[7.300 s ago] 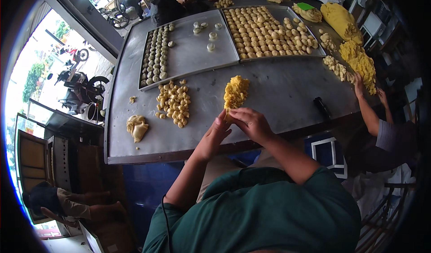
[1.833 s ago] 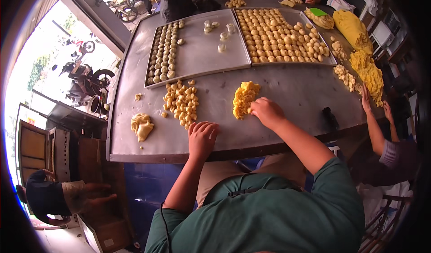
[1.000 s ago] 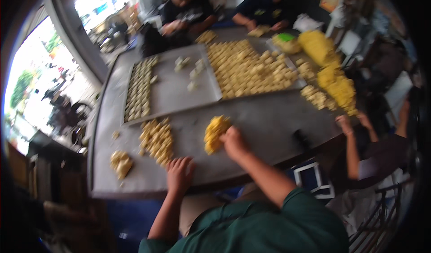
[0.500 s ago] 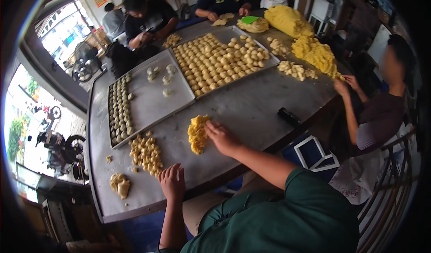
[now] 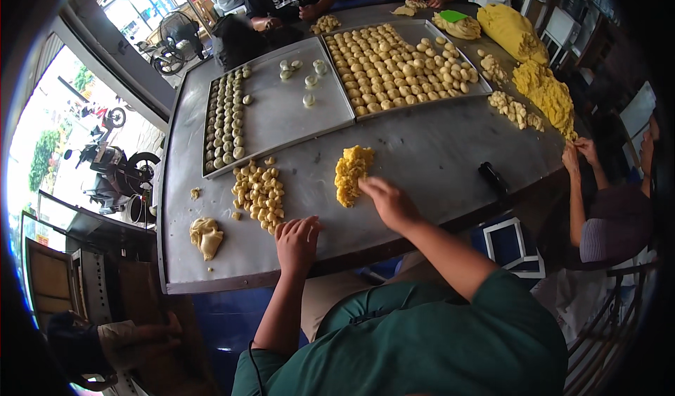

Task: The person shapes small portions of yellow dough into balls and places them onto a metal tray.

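Note:
My right hand (image 5: 391, 203) reaches over the metal table with its fingers stretched out. Its fingertips meet the near right side of a crumbly yellow heap (image 5: 349, 176). At the table's near edge rests my left hand (image 5: 297, 243), fingers apart and nothing seen in them. Just beyond and left of it lies a pile of small pale dough pieces (image 5: 259, 193). Farther left sits a smooth lump of dough (image 5: 206, 237) with a few crumbs around it.
One tray (image 5: 281, 129) holds rows of greenish balls and several clear cups; another (image 5: 422, 99) holds many round dough balls. A black object (image 5: 493, 178) lies near the right edge. Beyond are a big yellow mass (image 5: 545, 94) and co-workers' hands (image 5: 578, 156). A white frame (image 5: 512, 245) stands below.
The view has shifted, so the table appears farther up and right. My right hand has slid toward me along the yellow heap's side. My left hand stays by the table edge.

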The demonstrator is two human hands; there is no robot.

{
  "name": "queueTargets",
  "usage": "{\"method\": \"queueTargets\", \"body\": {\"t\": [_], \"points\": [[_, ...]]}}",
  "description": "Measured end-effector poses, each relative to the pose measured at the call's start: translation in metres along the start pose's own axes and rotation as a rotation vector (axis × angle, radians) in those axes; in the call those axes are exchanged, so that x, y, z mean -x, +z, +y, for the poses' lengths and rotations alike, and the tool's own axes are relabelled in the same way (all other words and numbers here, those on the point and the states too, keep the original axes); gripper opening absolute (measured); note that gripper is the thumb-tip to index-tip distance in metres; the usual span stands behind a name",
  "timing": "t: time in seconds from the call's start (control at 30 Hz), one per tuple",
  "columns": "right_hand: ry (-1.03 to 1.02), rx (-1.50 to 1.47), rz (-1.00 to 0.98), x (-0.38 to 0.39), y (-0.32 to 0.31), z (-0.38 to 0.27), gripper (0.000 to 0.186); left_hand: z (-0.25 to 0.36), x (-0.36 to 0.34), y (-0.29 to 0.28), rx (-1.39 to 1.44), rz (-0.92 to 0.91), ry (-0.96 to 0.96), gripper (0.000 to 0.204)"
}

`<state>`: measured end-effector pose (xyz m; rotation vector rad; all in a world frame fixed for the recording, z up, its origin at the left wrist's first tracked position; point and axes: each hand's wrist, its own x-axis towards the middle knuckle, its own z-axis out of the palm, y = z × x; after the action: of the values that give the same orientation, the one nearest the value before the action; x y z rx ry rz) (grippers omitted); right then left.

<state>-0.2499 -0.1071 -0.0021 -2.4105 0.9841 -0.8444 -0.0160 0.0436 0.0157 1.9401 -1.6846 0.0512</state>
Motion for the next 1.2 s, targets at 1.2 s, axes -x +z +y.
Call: {"method": "queueTargets", "body": {"t": [1.2], "points": [[-0.021,0.379,-0.011,-0.019,0.017,0.019,0.035,-0.008,-0.058,0.042,-0.093,0.211,0.114,0.029]]}}
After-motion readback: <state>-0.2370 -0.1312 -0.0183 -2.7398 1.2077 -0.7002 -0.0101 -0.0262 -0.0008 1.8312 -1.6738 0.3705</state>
